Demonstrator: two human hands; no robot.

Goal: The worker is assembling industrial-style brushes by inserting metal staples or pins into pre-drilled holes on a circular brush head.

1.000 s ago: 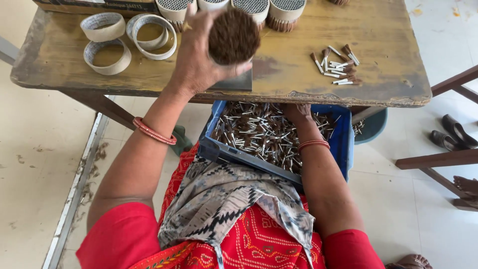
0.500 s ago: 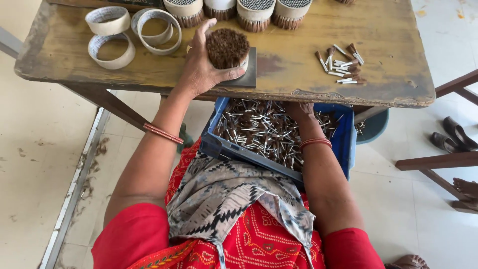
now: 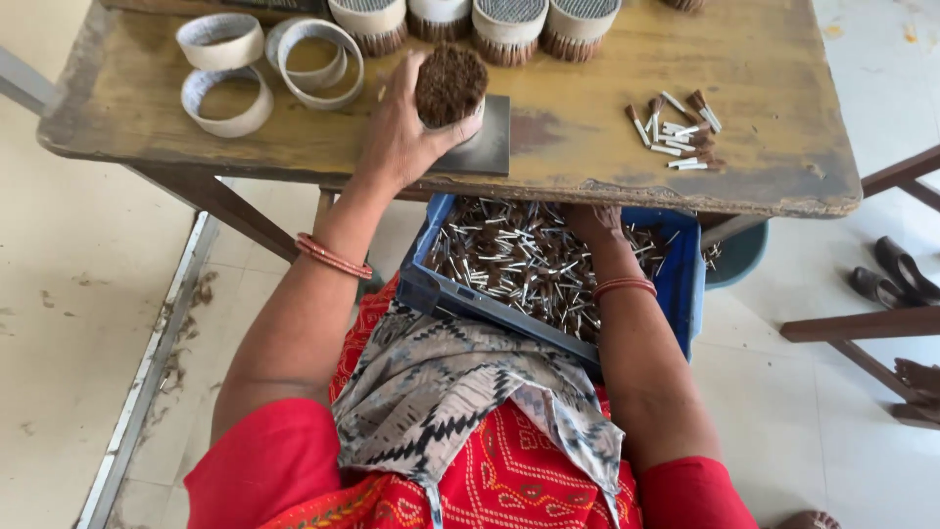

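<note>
Bundle: round brown-tipped bundle of small sticks in a pale band, standing upright on a dark grey flat square plate near the front edge of the worn yellow-brown wooden table.
Left hand: left hand wraps the bundle from its left side, fingers curled closed around the band, palm toward the plate.
Right hand: right hand is down in the blue plastic crate under the table edge, buried among loose brown-and-silver sticks; the table lip and the sticks hide the fingers, so whether they are spread or closed on sticks is not readable.
Crate: sits in the person's lap, against the grey patterned cloth.
Step, judged: bundle is being filled and squared on the plate; one hand steadies it, the other fetches more sticks.
Next move needs: a small pinch of sticks lifted clear of the table lip, tips aligned the same way, pushed in from above while the left grip loosens only slightly.
Risk: loosen too much and the band spills.
Nearby: empty pale cardboard rings at the table's left rear; finished banded bundles along the back edge; small heap of loose sticks on the right.
</note>
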